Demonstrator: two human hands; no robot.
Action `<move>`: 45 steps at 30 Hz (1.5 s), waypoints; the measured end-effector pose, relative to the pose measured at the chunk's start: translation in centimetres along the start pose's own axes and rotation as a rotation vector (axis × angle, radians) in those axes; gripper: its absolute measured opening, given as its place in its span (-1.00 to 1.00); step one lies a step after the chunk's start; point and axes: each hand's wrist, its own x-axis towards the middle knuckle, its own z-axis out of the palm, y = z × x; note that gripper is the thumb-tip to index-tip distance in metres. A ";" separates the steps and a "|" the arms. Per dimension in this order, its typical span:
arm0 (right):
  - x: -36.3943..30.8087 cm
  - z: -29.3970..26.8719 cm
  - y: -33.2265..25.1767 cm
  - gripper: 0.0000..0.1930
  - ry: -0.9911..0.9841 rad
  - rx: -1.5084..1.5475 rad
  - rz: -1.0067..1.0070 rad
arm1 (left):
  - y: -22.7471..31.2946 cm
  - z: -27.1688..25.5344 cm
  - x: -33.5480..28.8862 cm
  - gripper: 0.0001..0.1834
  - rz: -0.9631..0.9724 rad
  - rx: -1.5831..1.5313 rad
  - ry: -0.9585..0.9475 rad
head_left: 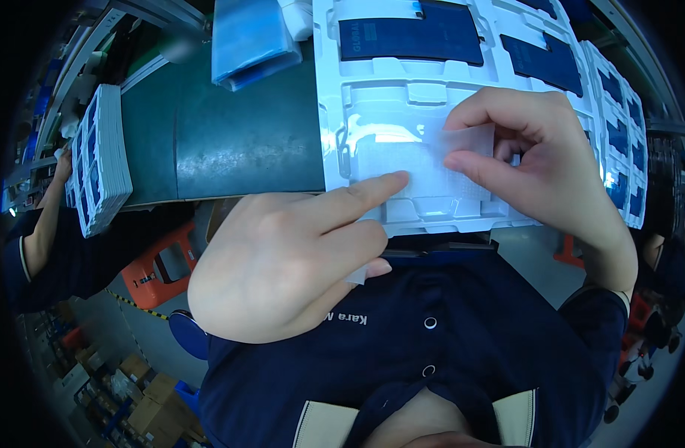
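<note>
A factory assembly line: a green-topped bench (pixel 230 142) carries stacked white moulded trays (pixel 96 168) of dark blue flat parts (pixel 410 37), cardboard boxes (pixel 152 403) (piled on the floor), a uniformed co-worker (pixel 36 246) alongside.

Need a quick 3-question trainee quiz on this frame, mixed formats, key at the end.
1. True or false: the right hand pinches a translucent film sheet between thumb and fingers.
2. Multiple choice: the left hand presses its index finger on A) the blue bin, B) the film sheet over the white moulded tray, C) the stack of trays at the left.
3. Fill in: the far pockets of the white tray hold flat, dark ____ rectangular parts.

Key: 1 true; 2 B; 3 blue.
</note>
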 end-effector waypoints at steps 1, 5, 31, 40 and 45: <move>0.1 -0.2 -0.1 -0.72 -0.010 -0.065 -0.048 | 0.0 -0.1 0.0 -0.78 -0.010 -0.012 -0.007; 0.7 -0.3 -0.2 -0.54 0.117 -0.287 -0.239 | -1.8 -0.5 0.4 -0.76 0.015 -0.173 0.062; 7.3 -1.5 -2.5 -0.63 0.056 0.676 -0.053 | -1.4 -3.3 9.2 -0.36 0.252 -1.196 1.031; 8.1 -3.5 0.5 -0.79 0.372 0.636 -0.068 | -3.4 -6.0 12.2 -0.48 0.375 -1.034 1.045; 8.8 -2.8 -0.6 -0.57 0.266 0.932 0.064 | -6.3 -4.5 13.2 -0.55 0.386 -0.666 1.077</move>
